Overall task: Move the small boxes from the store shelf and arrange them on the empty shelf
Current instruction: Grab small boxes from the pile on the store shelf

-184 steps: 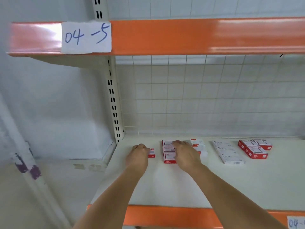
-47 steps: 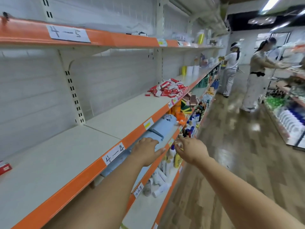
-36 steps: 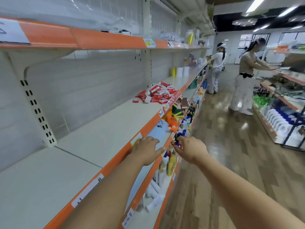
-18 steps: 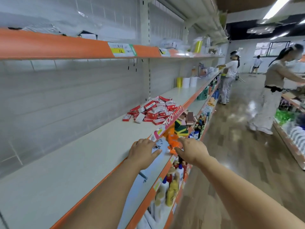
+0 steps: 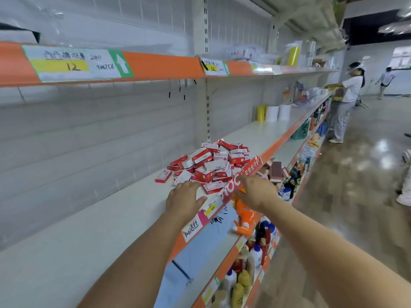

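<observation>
A loose pile of small red-and-white boxes (image 5: 211, 164) lies on the white store shelf (image 5: 100, 218), near its orange front edge. My left hand (image 5: 185, 198) hovers over the shelf just short of the pile's near edge, fingers spread, holding nothing. My right hand (image 5: 255, 192) is at the shelf's front edge beside a red banner strip (image 5: 242, 176), fingers apart and empty, close to the nearest boxes. The shelf with the arranged boxes is out of view.
An orange-edged upper shelf (image 5: 155, 65) with price labels hangs overhead. Lower shelves hold bottles (image 5: 255, 256) and an orange spray bottle (image 5: 244, 216). Yellow and white rolls (image 5: 272, 112) stand farther along. A person in white (image 5: 347, 101) works down the aisle on the right.
I turned away from the shelf with arranged boxes and walked along the aisle. The pile of boxes has come much closer, and both empty hands now reach its near edge.
</observation>
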Demonstrator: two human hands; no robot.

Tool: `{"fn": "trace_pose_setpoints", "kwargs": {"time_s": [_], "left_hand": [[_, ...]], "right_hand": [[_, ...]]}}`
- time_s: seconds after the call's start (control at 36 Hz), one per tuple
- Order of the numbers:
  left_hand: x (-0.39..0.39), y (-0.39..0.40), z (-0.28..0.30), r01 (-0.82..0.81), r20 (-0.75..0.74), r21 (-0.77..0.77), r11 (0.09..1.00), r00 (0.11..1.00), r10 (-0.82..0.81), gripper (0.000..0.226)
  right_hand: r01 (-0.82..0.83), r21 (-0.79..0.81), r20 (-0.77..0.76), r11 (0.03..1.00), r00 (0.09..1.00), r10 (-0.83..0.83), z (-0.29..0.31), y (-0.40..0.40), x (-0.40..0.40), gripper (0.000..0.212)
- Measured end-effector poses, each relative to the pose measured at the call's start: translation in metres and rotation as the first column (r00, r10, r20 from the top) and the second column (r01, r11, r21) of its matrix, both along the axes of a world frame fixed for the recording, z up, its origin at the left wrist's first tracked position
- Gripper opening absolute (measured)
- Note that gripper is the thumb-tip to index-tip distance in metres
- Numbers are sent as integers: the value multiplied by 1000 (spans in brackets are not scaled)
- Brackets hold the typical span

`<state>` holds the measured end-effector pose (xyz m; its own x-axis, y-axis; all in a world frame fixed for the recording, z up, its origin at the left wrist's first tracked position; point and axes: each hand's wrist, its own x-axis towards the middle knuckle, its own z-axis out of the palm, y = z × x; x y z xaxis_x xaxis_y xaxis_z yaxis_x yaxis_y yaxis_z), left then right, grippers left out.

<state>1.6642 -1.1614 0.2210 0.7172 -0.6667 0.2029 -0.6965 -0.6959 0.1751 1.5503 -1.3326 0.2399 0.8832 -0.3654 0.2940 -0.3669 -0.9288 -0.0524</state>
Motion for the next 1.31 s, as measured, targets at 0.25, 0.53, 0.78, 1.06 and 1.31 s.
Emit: {"fn": "trace_pose_setpoints", "kwargs": {"time_s": [0.25, 0.53, 0.78, 1.06, 1.31], "left_hand": [[68, -52, 2, -10, -3, -36, 999, 1000, 10, 59], [102, -80, 1, 49, -44, -61, 997, 998, -52, 57], [105, -92, 4, -24, -136, -82, 996, 991, 13, 47], [95, -90, -4, -119, -52, -23, 993, 992, 118, 54], [58, -69, 0, -287, -142, -38, 957, 950, 279, 52]], "right_hand": [[-69, -10, -39, 998, 997, 68, 2, -34, 82, 38], [-214, -55, -59, 975, 976, 211, -3, -56, 140, 41], [-305, -50, -86, 951, 950, 300, -2, -71, 155, 42], [-377, 14, -24, 926, 926, 377, -3, -75, 151, 46], [-521, 41, -10, 853, 853, 522, 1, -58, 137, 52]]}}
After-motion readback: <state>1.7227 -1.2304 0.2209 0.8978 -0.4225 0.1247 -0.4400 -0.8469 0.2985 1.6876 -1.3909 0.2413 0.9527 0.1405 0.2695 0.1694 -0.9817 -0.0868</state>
